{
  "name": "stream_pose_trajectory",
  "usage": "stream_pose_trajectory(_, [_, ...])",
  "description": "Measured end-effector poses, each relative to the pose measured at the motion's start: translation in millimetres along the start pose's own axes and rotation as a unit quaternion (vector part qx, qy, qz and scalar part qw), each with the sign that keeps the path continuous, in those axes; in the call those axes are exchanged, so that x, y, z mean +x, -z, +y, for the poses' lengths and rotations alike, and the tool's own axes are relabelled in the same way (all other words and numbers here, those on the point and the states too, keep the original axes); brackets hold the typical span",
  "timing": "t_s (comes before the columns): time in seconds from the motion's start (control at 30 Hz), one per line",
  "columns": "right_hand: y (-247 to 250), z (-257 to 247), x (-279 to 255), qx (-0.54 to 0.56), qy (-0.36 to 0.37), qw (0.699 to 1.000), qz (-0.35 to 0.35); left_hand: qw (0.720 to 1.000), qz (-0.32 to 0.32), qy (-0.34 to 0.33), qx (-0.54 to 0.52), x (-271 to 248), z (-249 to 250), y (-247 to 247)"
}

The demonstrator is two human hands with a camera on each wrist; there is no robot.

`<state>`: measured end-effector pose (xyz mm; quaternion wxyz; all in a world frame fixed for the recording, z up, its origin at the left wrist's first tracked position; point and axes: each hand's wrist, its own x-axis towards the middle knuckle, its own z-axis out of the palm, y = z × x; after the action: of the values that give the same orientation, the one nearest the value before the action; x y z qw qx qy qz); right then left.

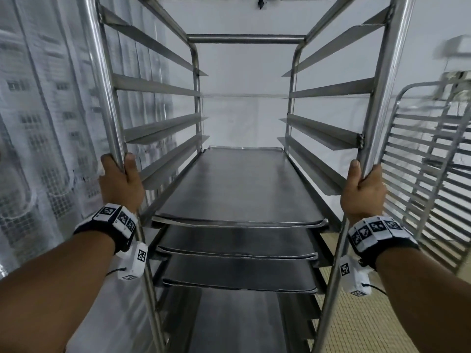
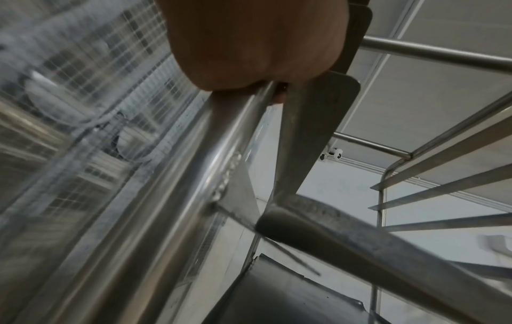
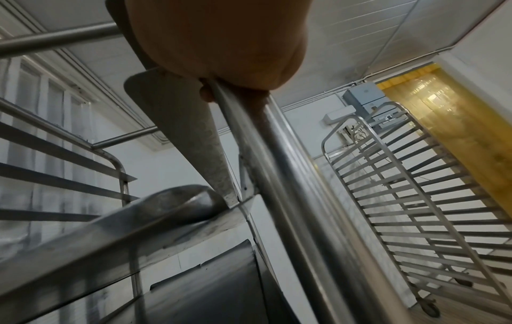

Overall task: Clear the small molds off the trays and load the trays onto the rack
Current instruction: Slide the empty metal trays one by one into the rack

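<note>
Gripping the rack's (image 1: 244,38) front uprights, both hands (image 1: 121,183) (image 1: 363,191) flank three trays (image 1: 237,189) overhanging their runners.

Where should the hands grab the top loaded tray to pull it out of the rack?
Judging by its pose, take the top tray at its near short edge, coming from the rack's open front. Its long sides sit on the side rails and are blocked. Both hands, left and right, currently grip the front posts.
</note>
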<state>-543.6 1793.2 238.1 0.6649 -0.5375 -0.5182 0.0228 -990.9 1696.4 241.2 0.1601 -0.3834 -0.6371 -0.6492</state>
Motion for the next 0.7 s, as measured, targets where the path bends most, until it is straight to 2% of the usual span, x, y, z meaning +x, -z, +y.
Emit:
stream_pose_trajectory(0.2, [-60.2, 6.3, 17.0, -0.017, -0.006, 1.000, 0.013, 0.999, -0.025, 0.023, -0.020, 44.0, -36.3, -51.7])
stream_pose_trajectory(0.43, [-115.5, 34.2, 55.6, -0.029, -0.020, 0.999, 0.024, 0.998, -0.041, 0.020, -0.032, 67.4, -53.7, -114.8])
stream_pose_trajectory(0.7, [-167.7, 58.4, 99.9, -0.022, -0.006, 1.000, 0.011, 0.999, -0.022, 0.025, -0.023, 90.5, -61.8, -182.3])
